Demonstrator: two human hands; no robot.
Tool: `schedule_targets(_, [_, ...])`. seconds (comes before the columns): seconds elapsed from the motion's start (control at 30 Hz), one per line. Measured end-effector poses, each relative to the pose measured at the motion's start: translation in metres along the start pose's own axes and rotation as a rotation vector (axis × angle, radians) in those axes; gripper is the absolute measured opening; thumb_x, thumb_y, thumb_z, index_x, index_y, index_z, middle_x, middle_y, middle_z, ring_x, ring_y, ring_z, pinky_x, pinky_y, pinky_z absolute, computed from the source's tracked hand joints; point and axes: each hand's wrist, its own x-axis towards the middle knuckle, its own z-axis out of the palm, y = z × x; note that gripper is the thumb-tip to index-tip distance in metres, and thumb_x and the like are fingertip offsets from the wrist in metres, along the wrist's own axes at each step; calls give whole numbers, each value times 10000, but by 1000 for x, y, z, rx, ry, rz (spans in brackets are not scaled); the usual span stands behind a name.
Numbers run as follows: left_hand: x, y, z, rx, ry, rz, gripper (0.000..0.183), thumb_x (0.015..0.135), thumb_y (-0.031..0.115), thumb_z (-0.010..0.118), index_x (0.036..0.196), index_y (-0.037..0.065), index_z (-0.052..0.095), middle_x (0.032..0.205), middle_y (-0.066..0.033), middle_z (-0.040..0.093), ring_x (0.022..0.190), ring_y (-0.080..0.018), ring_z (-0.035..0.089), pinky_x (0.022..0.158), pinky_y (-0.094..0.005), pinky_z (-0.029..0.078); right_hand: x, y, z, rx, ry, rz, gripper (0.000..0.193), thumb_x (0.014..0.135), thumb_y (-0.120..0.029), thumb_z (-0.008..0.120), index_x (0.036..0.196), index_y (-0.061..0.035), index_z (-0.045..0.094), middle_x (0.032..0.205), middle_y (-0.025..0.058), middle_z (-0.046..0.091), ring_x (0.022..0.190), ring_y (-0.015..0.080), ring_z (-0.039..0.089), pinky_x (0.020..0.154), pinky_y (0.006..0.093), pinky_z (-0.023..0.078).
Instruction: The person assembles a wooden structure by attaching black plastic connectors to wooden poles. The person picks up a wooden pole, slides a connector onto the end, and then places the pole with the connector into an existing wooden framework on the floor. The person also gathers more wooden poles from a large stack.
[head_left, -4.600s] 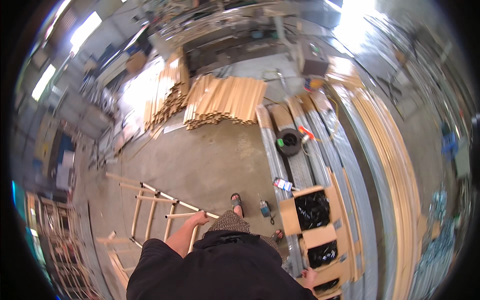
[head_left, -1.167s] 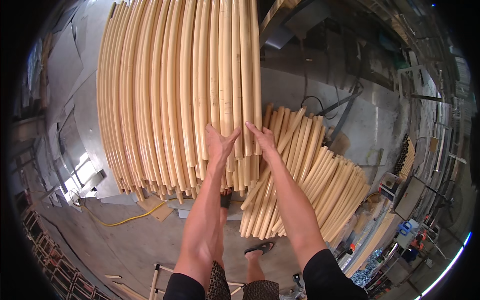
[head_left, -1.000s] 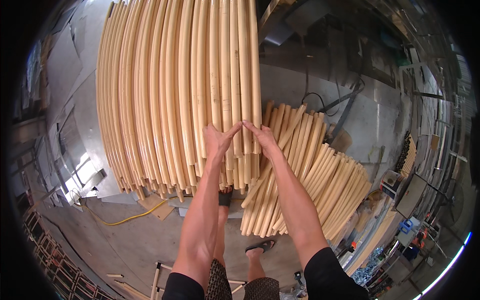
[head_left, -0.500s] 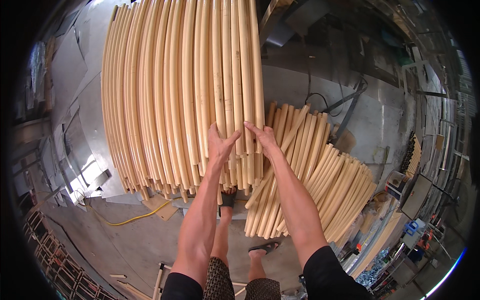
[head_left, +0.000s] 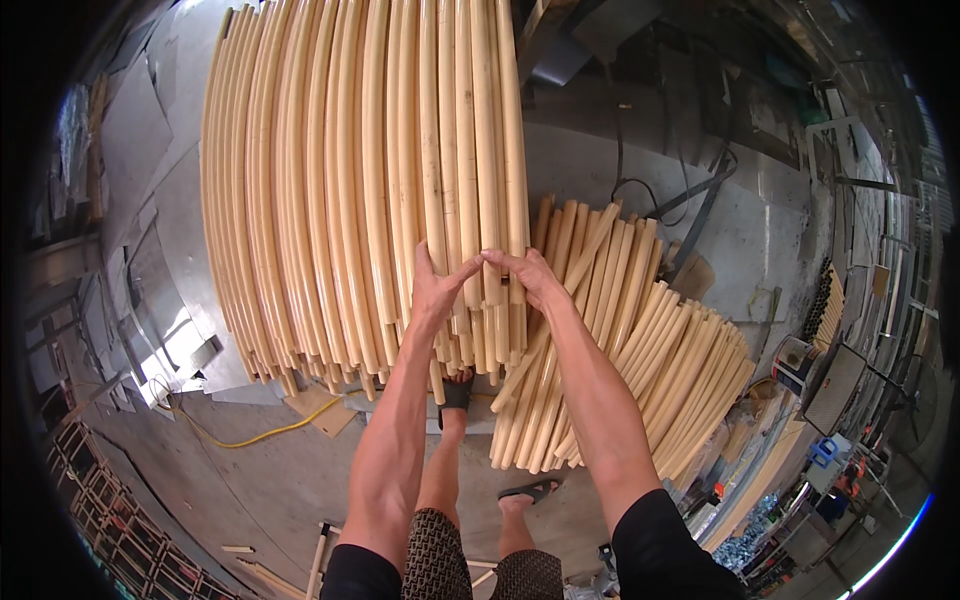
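Observation:
A broad stack of long, pale, glossy wooden poles (head_left: 300, 200) stretches away in front of me. Both hands are at its near right end, closed around the sides of several poles (head_left: 461, 170) lying on top. My left hand (head_left: 436, 290) presses in from the left, its thumb laid across the poles. From the right, my right hand (head_left: 536, 278) does the same, and the two thumb tips nearly meet. My fingers go down beside the poles, where their tips are hidden. Pole ends below my hands stick out unevenly.
Shorter wooden poles (head_left: 690, 380) lie in a slanting heap on the right, one lying crosswise. A yellow cable (head_left: 250, 441) runs over the concrete floor at left. Metal sheets (head_left: 140, 140) lie beyond the stack's left side. A rack of frames (head_left: 115, 510) stands lower left.
My hands have drawn slightly closer together around the poles, bringing the thumb tips nearer each other. The gripped poles have shifted a little; the heap on the right stays as it was.

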Motion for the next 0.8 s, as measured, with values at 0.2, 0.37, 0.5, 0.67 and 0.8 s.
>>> schedule_targets(0.2, [6, -1, -4, 47, 30, -109, 1287, 638, 529, 873, 1464, -171, 178, 1427, -403, 334, 1350, -416, 411, 1103, -456, 367, 9, 15, -6, 130, -2, -1, 1090, 644, -439, 891, 1386, 110, 312, 1361, 265, 454, 1288, 301, 481, 1062, 430, 453])
schedule_targets(0.37, [-2, 7, -11, -1, -12, -81, 1259, 635, 506, 885, 1445, -188, 215, 1341, -384, 456, 1290, -388, 493, 1083, -437, 399, 11, 23, 4, 160, -32, -43, 986, 639, -426, 898, 1345, 76, 428, 1288, 209, 538, 1225, 293, 538, 1033, 423, 489])
schedule_targets(0.5, [-8, 9, -19, 72, 32, -28, 909, 678, 436, 879, 1278, -105, 463, 1165, -285, 612, 1086, -318, 636, 933, -407, 516, 3, 23, 10, 136, -113, -108, 935, 630, -449, 901, 1311, 55, 505, 1244, 192, 595, 1162, 261, 586, 999, 396, 502])
schedule_targets(0.67, [-58, -12, -22, 198, 56, -104, 947, 672, 427, 883, 1299, -121, 431, 1192, -279, 604, 1077, -304, 641, 934, -407, 524, -52, 50, 12, -59, -4, -50, 901, 639, -517, 870, 1285, 30, 563, 1142, 133, 654, 1034, 245, 633, 933, 365, 503])
schedule_targets(0.8, [-160, -6, -16, -158, -140, -182, 921, 674, 370, 892, 1350, -52, 429, 1224, -239, 602, 1109, -287, 623, 941, -397, 519, -154, 95, 17, -181, 62, 2, 689, 756, -407, 796, 1249, 24, 581, 1114, 131, 662, 1001, 223, 633, 899, 357, 509])
